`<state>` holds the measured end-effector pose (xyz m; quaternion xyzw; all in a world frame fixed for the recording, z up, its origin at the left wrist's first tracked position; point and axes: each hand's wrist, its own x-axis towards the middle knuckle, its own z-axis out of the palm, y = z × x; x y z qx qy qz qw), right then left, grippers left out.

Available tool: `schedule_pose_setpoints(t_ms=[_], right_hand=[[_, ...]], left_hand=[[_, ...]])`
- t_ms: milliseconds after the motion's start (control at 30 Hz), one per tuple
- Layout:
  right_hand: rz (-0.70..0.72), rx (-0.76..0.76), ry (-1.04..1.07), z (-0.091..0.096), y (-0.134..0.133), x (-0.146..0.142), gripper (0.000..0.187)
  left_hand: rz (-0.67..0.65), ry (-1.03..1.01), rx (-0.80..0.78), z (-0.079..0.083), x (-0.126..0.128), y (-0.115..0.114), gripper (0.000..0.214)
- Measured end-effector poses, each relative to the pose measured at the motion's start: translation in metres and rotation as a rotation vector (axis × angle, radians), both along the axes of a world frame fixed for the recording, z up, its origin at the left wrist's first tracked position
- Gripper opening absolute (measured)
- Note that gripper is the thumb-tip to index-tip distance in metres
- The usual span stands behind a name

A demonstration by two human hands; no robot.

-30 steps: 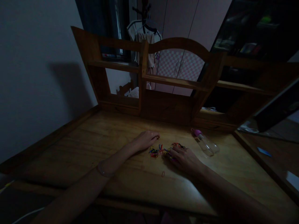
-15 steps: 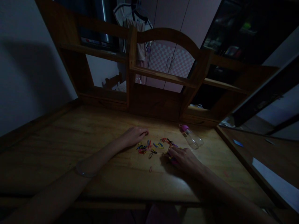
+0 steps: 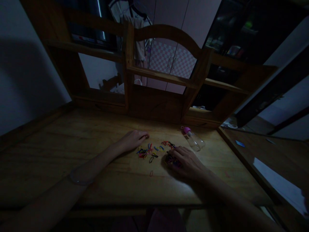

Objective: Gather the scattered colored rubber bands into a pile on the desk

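Note:
Small coloured loops that look like rubber bands [image 3: 146,150] lie in a loose heap on the wooden desk. My left hand [image 3: 132,140] rests behind and left of them, fingers curled closed; what they hold, if anything, I cannot make out. My right hand [image 3: 185,159] bends over a second, darker bunch of bands [image 3: 172,160], fingers curled around it and partly hiding it. Orange and black bands [image 3: 168,144] lie just beyond those fingers. One single band [image 3: 151,173] sits apart, nearer the front edge.
A clear bottle with a pink cap [image 3: 194,141] lies on its side past my right hand. Wooden shelving [image 3: 156,104] closes off the back of the desk [image 3: 106,180]. White paper [image 3: 277,182] lies on the lower surface at the right.
My right hand has lowered and spread over the bunch, its fingers covering more of it. The left hand stays in place on the desk. The whole view has shifted slightly.

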<state>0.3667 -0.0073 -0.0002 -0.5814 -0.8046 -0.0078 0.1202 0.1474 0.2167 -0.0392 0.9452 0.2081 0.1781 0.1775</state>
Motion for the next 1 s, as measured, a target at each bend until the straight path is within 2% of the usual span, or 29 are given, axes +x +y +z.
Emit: schedule_pose_setpoints(t_ms=[133, 267, 333, 467, 567, 667, 800, 900, 1000], right_hand=[[0.093, -0.001, 0.081, 0.006, 0.001, -0.002, 0.051], [0.126, -0.005, 0.224, 0.015, 0.009, 0.001, 0.064], [0.142, -0.031, 0.315, 0.019, 0.018, 0.002, 0.063], [0.117, -0.147, 0.521, 0.02, 0.051, 0.003, 0.038], [0.05, -0.259, 0.661, 0.015, 0.076, 0.005, 0.048], [0.022, -0.38, 0.789, 0.01, 0.088, 0.008, 0.06], [0.001, -0.412, 0.82, 0.008, 0.075, 0.013, 0.06], [-0.057, -0.395, 0.729, 0.01, 0.053, 0.018, 0.052], [-0.053, -0.381, 0.619, 0.014, 0.035, 0.022, 0.047]], left_hand=[[-0.001, -0.001, 0.005, -0.001, 0.0, 0.001, 0.029], [-0.005, -0.007, -0.005, -0.003, 0.0, 0.002, 0.029], [-0.007, -0.011, -0.016, -0.003, 0.0, 0.003, 0.029], [-0.015, -0.021, -0.037, -0.002, 0.0, 0.003, 0.029], [-0.009, -0.023, -0.046, -0.002, -0.001, 0.003, 0.029], [0.0, -0.022, -0.054, -0.003, -0.001, 0.004, 0.03], [-0.005, -0.031, -0.058, -0.004, -0.001, 0.005, 0.03], [-0.002, -0.036, -0.054, -0.004, -0.001, 0.005, 0.029], [-0.001, -0.038, -0.055, -0.003, -0.001, 0.004, 0.029]])
